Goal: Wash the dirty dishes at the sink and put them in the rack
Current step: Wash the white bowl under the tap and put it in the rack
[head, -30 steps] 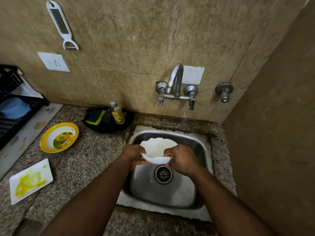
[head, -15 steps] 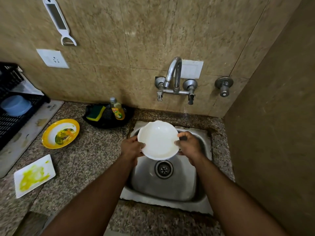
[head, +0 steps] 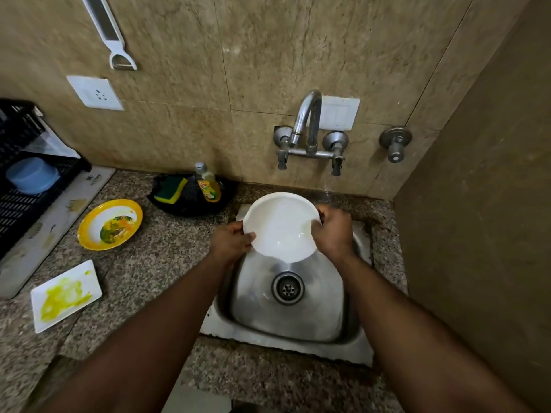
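A white peeler (head: 108, 34) hangs on the beige tiled wall, above a white socket (head: 94, 93). A second white switch plate (head: 338, 113) sits behind the tap's spout. To the right a lone round steel valve (head: 395, 143) juts from the wall — well apart from the speckled granite counter (head: 155, 263) below.
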